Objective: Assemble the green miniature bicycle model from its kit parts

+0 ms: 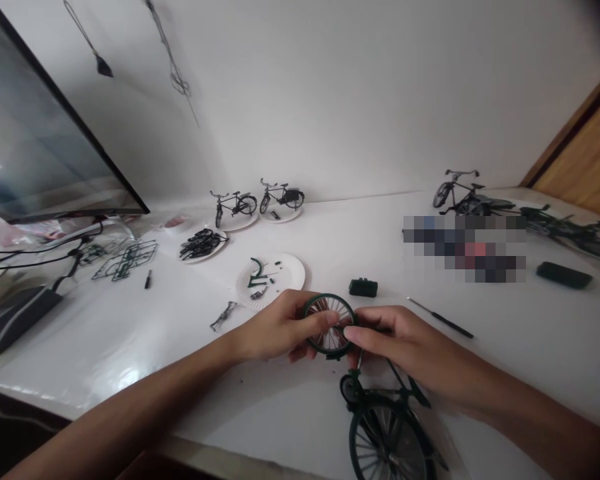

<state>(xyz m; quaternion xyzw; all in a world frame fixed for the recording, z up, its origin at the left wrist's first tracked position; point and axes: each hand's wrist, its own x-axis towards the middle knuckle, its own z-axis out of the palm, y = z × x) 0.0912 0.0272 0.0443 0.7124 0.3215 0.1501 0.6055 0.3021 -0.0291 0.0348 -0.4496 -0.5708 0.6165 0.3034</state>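
A small green spoked wheel is held between both hands above the white table. My left hand grips its left side, with the thumb across the spokes. On the right, my right hand pinches near the wheel's hub and the adjoining frame part; the exact contact is partly hidden. Below my right hand, a dark green model bicycle shows its frame and larger-looking spoked wheel near the bottom edge. A small green box-shaped part lies just beyond the hands.
A paper plate holds loose green parts. Two finished-looking model bicycles stand at the back. A screwdriver lies right, near a green case. Green part frames and a monitor are left.
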